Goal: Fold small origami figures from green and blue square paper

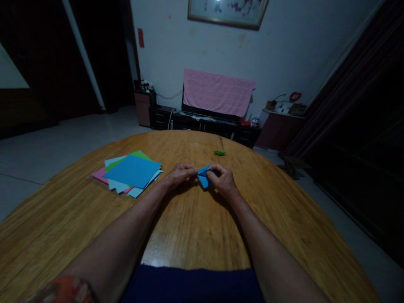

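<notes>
A small piece of folded blue paper (204,180) is held between my two hands, just above the wooden table (195,227). My left hand (181,174) pinches its left corner, fingertips pressed together. With thumb and fingers, my right hand (224,182) grips the right side and covers part of it. Pointed folds and creases show in the blue paper. Beyond my right hand lies a small green folded paper piece (220,152). Left of my left hand, loose square paper sheets (132,170) are piled unevenly, a blue one on top, with green, pale blue and pink edges below.
The round table's far edge curves ahead of me. Past it, a low black cabinet (202,124) carries a screen draped with a pink cloth (217,92). A side cabinet (280,130) holds small items at the right, near a dark curtain (334,84).
</notes>
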Available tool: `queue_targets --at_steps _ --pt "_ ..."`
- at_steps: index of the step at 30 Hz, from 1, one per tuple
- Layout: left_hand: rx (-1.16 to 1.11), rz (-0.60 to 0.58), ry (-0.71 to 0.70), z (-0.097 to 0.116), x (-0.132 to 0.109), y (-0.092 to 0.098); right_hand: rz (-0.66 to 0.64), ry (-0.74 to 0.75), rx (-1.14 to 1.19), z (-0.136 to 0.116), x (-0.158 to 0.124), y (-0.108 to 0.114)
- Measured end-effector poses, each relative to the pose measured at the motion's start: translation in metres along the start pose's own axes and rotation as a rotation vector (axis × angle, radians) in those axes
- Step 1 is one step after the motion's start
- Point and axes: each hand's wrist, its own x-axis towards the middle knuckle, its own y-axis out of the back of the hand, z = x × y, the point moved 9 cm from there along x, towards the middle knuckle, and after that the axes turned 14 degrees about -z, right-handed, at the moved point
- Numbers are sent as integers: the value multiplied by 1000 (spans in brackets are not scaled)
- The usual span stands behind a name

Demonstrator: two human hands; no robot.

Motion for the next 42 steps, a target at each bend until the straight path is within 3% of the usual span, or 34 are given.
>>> queue_targets --at_steps 4,13,20,25,30,42 --pt "-52 -69 -7 -1 -2 -6 52 -89 69 8 -1 6" --pt "-146 -10 -50 4 -2 -16 85 -114 150 15 -1 5" --pt "-68 33 -54 6 1 -9 82 -151 215 14 -3 0" --pt "9 44 -67 8 3 -5 111 -67 166 8 -1 3" --pt "6 33 -37 4 4 -5 111 -160 192 15 -3 1" --pt "-10 11 -34 6 3 -9 186 -143 176 16 -2 8"
